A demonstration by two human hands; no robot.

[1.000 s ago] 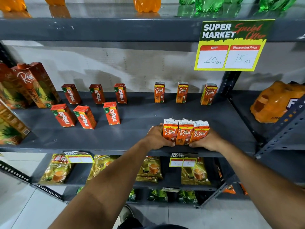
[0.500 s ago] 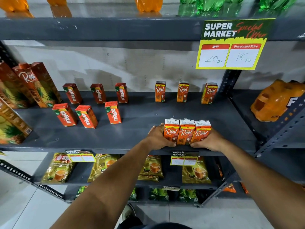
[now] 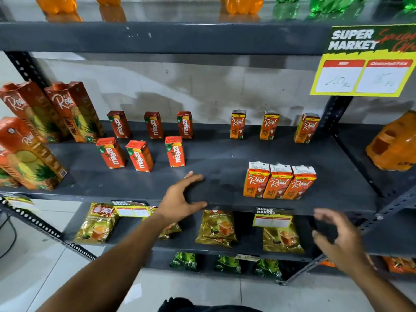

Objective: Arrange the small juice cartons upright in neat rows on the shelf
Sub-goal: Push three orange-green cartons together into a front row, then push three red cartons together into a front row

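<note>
Left hand [image 3: 180, 200] open, fingers spread, holding nothing, low over the front edge of the shelf [image 3: 213, 174]. Right hand [image 3: 337, 239] open too, blurry, below the shelf edge. Three Real cartons [image 3: 279, 181] upright, touching side by side, between both hands and a little further back. Six Maaza cartons [image 3: 139, 155] behind the left hand. Tall juice boxes [image 3: 29, 154] far to its left. Nothing between hands and cartons.

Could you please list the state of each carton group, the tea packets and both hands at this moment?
Front three Real cartons: upright, touching side by side.
Back three Real cartons: upright, spaced apart.
Six Maaza cartons: upright, two loose rows.
Tall Real cartons: upright.
Tea packets: lying on the lower shelf.
Left hand: open, empty, at the shelf edge.
Right hand: open, empty, blurred.
</note>
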